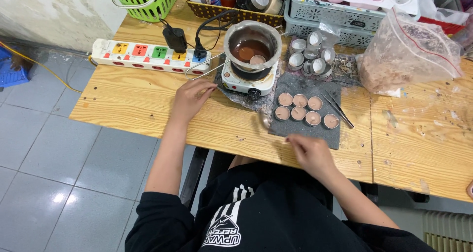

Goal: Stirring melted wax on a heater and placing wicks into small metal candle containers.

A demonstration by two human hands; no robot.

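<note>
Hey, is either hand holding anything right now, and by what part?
Nothing is clearly held. The left hand rests on the wooden table, fingertips near the pot's wire handle. The right hand lies at the grey felt mat edge; any grip cannot be told.

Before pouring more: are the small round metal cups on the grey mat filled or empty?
Filled: all seven small round metal cups on the grey mat show pinkish-brown wax.

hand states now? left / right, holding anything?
Left hand: open, flat on the wooden table, near the pot's wire handle, holding nothing.
Right hand: loosely curled at the grey mat's edge; cannot tell if it pinches anything.
</note>
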